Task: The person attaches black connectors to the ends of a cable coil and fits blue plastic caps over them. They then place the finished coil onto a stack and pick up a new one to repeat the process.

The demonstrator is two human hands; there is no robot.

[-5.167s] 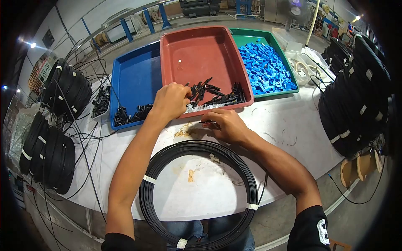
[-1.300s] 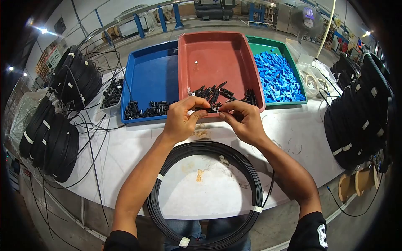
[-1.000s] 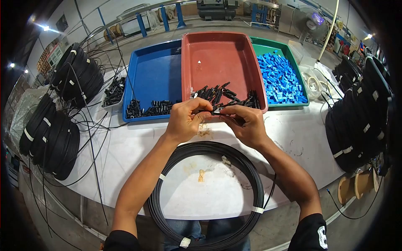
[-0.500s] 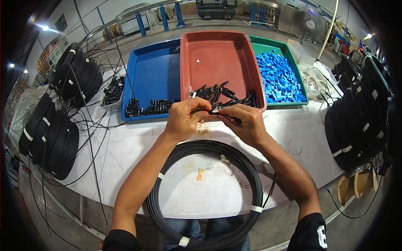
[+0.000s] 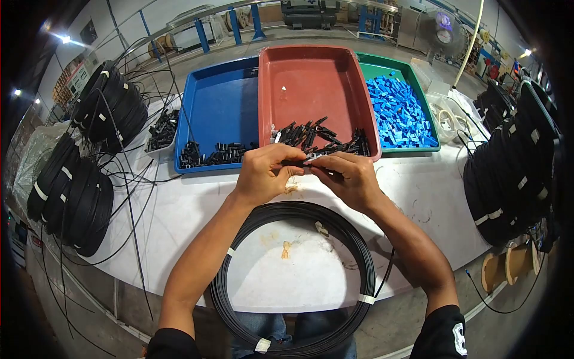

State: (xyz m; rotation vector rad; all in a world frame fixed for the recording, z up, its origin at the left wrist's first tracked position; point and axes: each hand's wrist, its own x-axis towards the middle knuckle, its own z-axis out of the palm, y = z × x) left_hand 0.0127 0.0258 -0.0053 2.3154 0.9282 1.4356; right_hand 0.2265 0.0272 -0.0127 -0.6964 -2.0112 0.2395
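Hands [image 5: 263, 172] pinch black part [image 5: 295, 163] between tray rim [image 5: 375, 157] and coil [image 5: 366, 254].

Hands [image 5: 262, 173] grip blk pc [image 5: 296, 163].

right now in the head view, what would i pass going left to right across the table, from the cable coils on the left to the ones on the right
left-side black cable coils, small tub of black parts, blue tray, red tray, green tray, right-side black cable coils

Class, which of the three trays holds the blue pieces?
The green tray, at right, holds the blue pieces; the blue tray and red tray hold black pieces.
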